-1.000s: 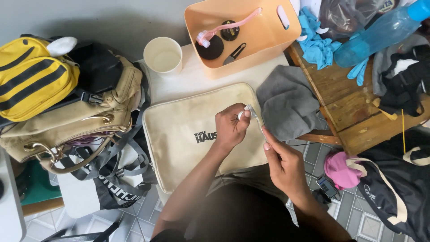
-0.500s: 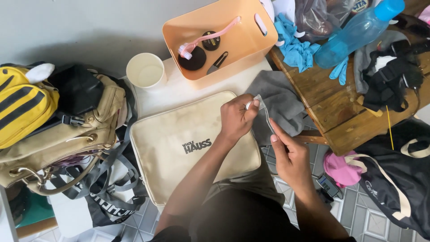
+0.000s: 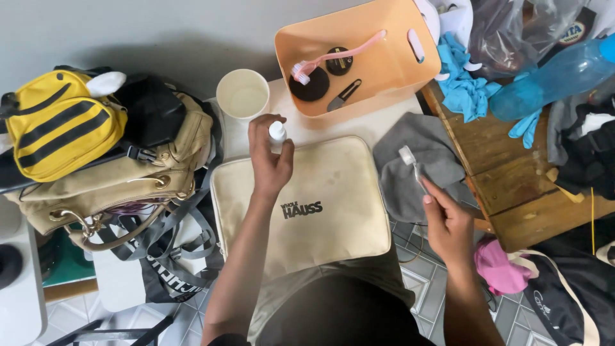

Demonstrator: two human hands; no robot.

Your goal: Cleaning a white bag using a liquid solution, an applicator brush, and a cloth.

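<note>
Since half a second earlier the hands have been drawn apart: the left hand (image 3: 269, 163) has been carried up toward the white paper cup (image 3: 243, 94), and the right hand (image 3: 448, 221) has been lowered to the right, beside the grey cloth (image 3: 416, 163); a small white bottle (image 3: 277, 136) is gripped upright in the closed left fingers, cap uppermost, its long axis running toward the cup; a toothbrush (image 3: 411, 163) is pinched between the right thumb and fingertips, its handle angled up and to the left, the white head pointing toward the peach plastic basket (image 3: 397, 61); a cream zippered pouch (image 3: 307, 198) is spread flat between the arms; a yellow striped bag (image 3: 61, 125) is seen at left.
</note>
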